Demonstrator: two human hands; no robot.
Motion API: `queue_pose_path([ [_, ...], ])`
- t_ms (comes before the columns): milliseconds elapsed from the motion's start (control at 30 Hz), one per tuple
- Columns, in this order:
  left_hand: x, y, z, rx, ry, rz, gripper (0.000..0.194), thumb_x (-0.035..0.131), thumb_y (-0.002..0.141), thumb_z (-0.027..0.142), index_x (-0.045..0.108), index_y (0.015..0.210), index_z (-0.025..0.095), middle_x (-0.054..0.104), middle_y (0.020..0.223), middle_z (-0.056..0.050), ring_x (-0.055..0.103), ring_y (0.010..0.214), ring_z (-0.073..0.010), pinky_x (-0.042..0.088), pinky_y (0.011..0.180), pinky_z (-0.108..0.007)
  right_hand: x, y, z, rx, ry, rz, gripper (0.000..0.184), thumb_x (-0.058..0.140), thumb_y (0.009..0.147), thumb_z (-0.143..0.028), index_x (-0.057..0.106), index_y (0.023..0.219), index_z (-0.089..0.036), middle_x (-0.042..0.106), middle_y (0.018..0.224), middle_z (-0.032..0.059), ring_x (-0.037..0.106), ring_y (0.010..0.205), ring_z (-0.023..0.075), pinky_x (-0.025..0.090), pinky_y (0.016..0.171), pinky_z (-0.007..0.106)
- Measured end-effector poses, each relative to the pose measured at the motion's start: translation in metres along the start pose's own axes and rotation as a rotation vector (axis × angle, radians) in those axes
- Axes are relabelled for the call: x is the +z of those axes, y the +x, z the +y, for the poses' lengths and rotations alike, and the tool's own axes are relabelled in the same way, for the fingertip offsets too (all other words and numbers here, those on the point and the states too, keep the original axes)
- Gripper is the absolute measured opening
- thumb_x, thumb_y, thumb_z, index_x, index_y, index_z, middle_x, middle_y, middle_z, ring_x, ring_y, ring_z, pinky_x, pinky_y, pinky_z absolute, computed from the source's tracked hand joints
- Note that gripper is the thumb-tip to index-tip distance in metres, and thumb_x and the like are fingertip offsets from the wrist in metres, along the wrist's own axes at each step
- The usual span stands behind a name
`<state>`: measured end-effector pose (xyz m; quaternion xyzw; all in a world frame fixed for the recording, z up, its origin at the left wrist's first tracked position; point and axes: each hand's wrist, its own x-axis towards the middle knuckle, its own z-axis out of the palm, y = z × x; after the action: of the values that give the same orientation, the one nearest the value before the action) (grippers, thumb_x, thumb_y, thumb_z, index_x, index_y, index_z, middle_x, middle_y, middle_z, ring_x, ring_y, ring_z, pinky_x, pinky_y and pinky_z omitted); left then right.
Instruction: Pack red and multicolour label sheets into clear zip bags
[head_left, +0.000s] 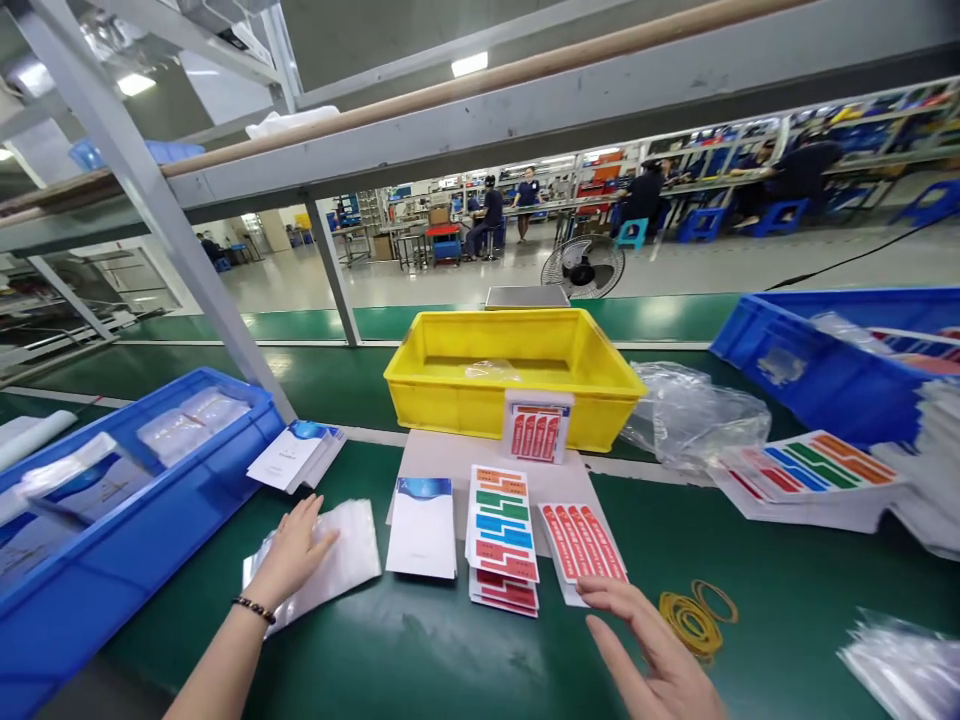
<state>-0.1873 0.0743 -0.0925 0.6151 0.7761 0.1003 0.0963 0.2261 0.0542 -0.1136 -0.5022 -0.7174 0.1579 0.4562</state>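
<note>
My left hand (291,553) lies flat, fingers spread, on a stack of clear plastic bags (341,552) on the green table. My right hand (651,655) hovers open, fingers stretched, just below a stack of red-striped sticker sheets (581,545). Between the hands lie a white booklet with a blue top (423,527) and a stack of multicoloured sticker sheets (502,535). Yellow rubber bands (696,615) lie right of my right hand.
A yellow bin (450,400) stands behind, with a red sticker sheet (536,430) leaning on it. Blue crates sit at left (135,560) and far right (817,375). More booklets (294,455), crumpled plastic (694,415) and colour sheets (814,470) lie around. People work far behind.
</note>
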Motion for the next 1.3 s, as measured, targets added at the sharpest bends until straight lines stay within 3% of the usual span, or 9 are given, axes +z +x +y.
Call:
queue_pose_path([
  [167,0.007,0.004,-0.016,0.017,0.067,-0.066,0.053,0.030,0.085,0.038,0.042,0.130,0.013,0.044,0.137,-0.014,0.036,0.129,-0.0261,0.024,0.106,-0.045,0.006,-0.001,-0.010,-0.054,0.036,0.007,0.016,0.051,0.081,-0.037,0.062,0.081,-0.026,0.068,0.091,0.0068,0.067,0.080,0.0217,0.057,0.065,0.025],
  [433,0.013,-0.001,-0.015,0.110,0.156,-0.030,0.046,0.033,0.085,0.034,0.046,0.128,0.027,0.051,0.126,-0.009,0.042,0.116,-0.0272,0.033,0.097,-0.043,0.021,-0.007,0.009,-0.036,0.017,0.026,0.021,0.051,0.081,-0.041,0.064,0.077,-0.025,0.070,0.081,0.0040,0.068,0.072,0.0192,0.056,0.062,0.022],
  [800,0.011,-0.009,-0.008,0.172,0.216,-0.011,0.046,0.035,0.084,0.032,0.047,0.128,0.022,0.054,0.115,-0.010,0.045,0.107,-0.0257,0.034,0.092,-0.039,0.027,-0.009,0.008,-0.044,0.058,-0.072,0.018,0.050,0.082,-0.036,0.063,0.077,-0.024,0.068,0.078,0.0034,0.067,0.071,0.0174,0.054,0.062,0.019],
  [967,0.011,-0.013,0.006,0.113,0.245,-0.002,0.046,0.034,0.085,0.031,0.047,0.127,0.018,0.055,0.113,-0.011,0.046,0.106,-0.0273,0.034,0.091,-0.041,0.028,-0.007,0.009,-0.065,0.041,-0.066,0.018,0.050,0.082,-0.035,0.063,0.077,-0.024,0.068,0.078,0.0035,0.067,0.070,0.0172,0.054,0.061,0.019],
  [1100,0.000,-0.023,0.018,0.007,0.258,0.047,0.047,0.032,0.086,0.029,0.041,0.129,0.012,0.050,0.122,-0.016,0.040,0.116,-0.0297,0.029,0.095,-0.043,0.026,-0.007,0.009,-0.068,0.004,-0.040,0.021,0.049,0.083,-0.037,0.063,0.076,-0.023,0.068,0.077,0.0039,0.067,0.068,0.0169,0.054,0.060,0.019],
  [1167,-0.006,-0.030,0.020,-0.059,0.247,0.034,0.042,0.029,0.087,0.031,0.050,0.117,0.011,0.055,0.115,-0.017,0.047,0.110,-0.0300,0.034,0.089,-0.041,0.025,-0.007,0.008,-0.061,-0.012,-0.046,0.023,0.048,0.084,-0.039,0.063,0.076,-0.023,0.068,0.077,0.0042,0.067,0.069,0.0166,0.054,0.060,0.018],
  [1233,-0.009,-0.037,0.018,-0.106,0.218,-0.054,0.036,0.034,0.085,0.037,0.059,0.093,0.013,0.065,0.091,-0.014,0.059,0.086,-0.0278,0.041,0.071,-0.036,0.025,-0.007,0.008,-0.064,-0.019,-0.051,0.025,0.047,0.085,-0.039,0.063,0.076,-0.022,0.068,0.077,0.0043,0.067,0.070,0.0164,0.054,0.060,0.018],
  [1300,-0.008,-0.041,0.014,-0.122,0.183,-0.159,0.027,0.043,0.080,0.037,0.059,0.072,0.017,0.066,0.071,-0.008,0.061,0.066,-0.0239,0.039,0.057,-0.030,0.025,-0.007,0.006,-0.088,-0.020,-0.045,0.025,0.046,0.085,-0.038,0.062,0.077,-0.022,0.068,0.078,0.0044,0.067,0.070,0.0163,0.054,0.061,0.018],
])
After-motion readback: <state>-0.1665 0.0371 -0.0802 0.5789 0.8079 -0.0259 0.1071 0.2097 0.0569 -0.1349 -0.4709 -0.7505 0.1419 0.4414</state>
